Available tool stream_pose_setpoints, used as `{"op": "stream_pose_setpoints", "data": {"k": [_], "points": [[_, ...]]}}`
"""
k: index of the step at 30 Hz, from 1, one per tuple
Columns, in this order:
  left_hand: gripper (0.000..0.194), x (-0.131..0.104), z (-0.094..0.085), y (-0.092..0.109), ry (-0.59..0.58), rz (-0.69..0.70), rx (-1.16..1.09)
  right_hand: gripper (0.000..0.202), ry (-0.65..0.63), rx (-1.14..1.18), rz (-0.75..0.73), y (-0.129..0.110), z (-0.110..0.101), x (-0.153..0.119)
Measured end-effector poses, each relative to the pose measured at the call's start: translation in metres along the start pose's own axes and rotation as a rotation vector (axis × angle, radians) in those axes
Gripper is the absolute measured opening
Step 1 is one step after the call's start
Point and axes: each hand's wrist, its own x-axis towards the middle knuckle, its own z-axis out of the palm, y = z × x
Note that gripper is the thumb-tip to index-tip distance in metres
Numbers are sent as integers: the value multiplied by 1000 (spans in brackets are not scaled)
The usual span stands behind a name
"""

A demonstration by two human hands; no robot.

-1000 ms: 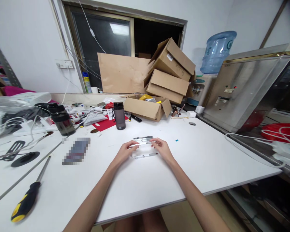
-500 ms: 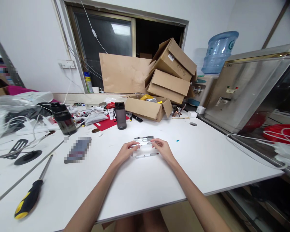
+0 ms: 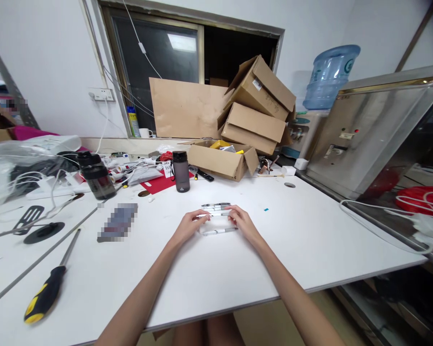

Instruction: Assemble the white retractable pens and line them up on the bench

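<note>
On the white table (image 3: 216,274), my left hand (image 3: 192,225) and my right hand (image 3: 242,222) pinch the two ends of a white pen (image 3: 219,213) between them. Just beyond it lie more pens side by side, the farthest a dark one (image 3: 215,204). Nearer to me, a separate white and grey pen (image 3: 220,231) rests on the table between my wrists. The fingers of both hands are bent and closed at the pen's ends, and they hide its tips.
A screwdriver (image 3: 46,293) and a blurred flat object (image 3: 117,222) lie at left. Behind stand a dark bottle (image 3: 181,172), another bottle (image 3: 95,177) and an open carton (image 3: 214,161). A metal appliance (image 3: 368,134) stands at right.
The view has shifted slightly. Both hands stay at the same pen, with almost no movement over the table.
</note>
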Motion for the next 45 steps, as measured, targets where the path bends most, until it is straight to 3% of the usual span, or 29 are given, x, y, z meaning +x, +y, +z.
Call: {"op": "stream_pose_setpoints", "data": {"k": [8, 12, 18, 24, 29, 33, 39, 45], "points": [[31, -1, 1, 2, -30, 47, -44, 44, 26, -80, 44, -1, -1, -2], [34, -1, 0, 0, -7, 9, -13, 34, -17, -57, -11, -3, -1, -3], [31, 0, 1, 2, -22, 36, -13, 36, -19, -33, 37, -4, 1, -2], [37, 0, 2, 1, -19, 2, 12, 31, -14, -24, -28, -6, 0, -3], [35, -1, 1, 5, -35, 18, -10, 31, -23, -55, 42, -6, 0, -4], [32, -2, -1, 8, 5, -4, -16, 26, -23, -35, -21, -5, -1, -3], [32, -1, 0, 5, -36, 35, -57, 30, 0, -31, 66, -5, 0, -3], [30, 0, 2, 2, -29, 34, -9, 24, 10, -21, -17, -2, -1, -3]]}}
